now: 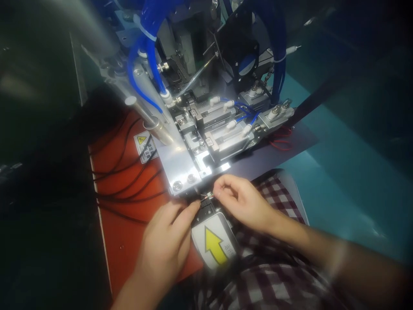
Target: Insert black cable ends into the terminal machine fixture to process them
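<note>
My left hand (pixel 171 230) is closed in a pinch, with thumb and forefinger meeting at the left end of a small thin piece (pixel 208 196). That piece looks pale with a reddish part, and it is too small to name. At its other end, my right hand (pixel 240 198) pinches with thumb and forefinger, the other fingers curled. Both hands are just in front of the metal machine (pixel 180 161), over a dark fixture (pixel 204 212). Below the fixture is a white plate with a yellow arrow (pixel 214 245).
Pneumatic cylinders (pixel 232 140) with blue hoses (pixel 151 56) stand behind the hands. Black cables (pixel 129 200) cross the orange base (pixel 121 249), near a warning label (pixel 145 146). A checked cloth garment (pixel 258 275) covers the lap. Teal floor (pixel 345 181) lies to the right.
</note>
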A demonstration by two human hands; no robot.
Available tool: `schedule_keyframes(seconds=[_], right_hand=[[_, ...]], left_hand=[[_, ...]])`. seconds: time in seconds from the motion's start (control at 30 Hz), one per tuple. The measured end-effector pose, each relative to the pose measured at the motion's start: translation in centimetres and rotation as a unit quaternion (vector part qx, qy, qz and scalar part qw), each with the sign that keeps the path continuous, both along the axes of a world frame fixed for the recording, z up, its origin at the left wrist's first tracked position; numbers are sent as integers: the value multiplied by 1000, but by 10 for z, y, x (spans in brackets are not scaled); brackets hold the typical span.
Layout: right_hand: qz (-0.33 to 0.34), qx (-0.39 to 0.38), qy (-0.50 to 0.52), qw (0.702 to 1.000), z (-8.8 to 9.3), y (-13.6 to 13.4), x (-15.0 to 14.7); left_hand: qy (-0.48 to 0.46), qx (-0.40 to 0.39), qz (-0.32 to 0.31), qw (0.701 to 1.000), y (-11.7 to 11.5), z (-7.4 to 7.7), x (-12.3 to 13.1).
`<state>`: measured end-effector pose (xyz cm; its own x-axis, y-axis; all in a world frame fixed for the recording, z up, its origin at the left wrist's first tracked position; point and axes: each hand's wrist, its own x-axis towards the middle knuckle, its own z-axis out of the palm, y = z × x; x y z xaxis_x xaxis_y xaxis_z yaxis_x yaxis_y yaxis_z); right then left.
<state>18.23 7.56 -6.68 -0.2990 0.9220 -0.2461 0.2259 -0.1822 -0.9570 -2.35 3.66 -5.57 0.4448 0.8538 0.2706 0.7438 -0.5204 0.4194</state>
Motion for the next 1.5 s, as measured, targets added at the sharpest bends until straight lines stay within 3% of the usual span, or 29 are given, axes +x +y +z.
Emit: schedule_keyframes(seconds=[0.3, 0.47, 0.53, 0.7, 0.87, 1.17, 1.5], right_hand=[[-15, 106, -21, 994, 1, -3, -4], [-21, -91, 13, 996, 9, -3, -7], [-18, -134, 11, 991, 13, -2, -8], [-24, -97, -33, 994, 17, 1, -7], [-19, -176, 78, 981, 17, 3, -2], [-10, -47, 46, 998, -1, -4, 1], [-12, -154, 127, 980, 7, 4, 1]], left_hand=[[4, 0, 3, 1000, 0, -1, 1], [1, 7, 4, 1000, 1, 1, 2], [7, 7, 0, 1000, 1, 2, 2], [22, 5, -3, 1000, 2, 3, 3], [17, 3, -4, 1000, 3, 3, 4], [6, 9, -7, 1000, 1, 5, 3], [11, -5, 3, 1000, 2, 7, 4]])
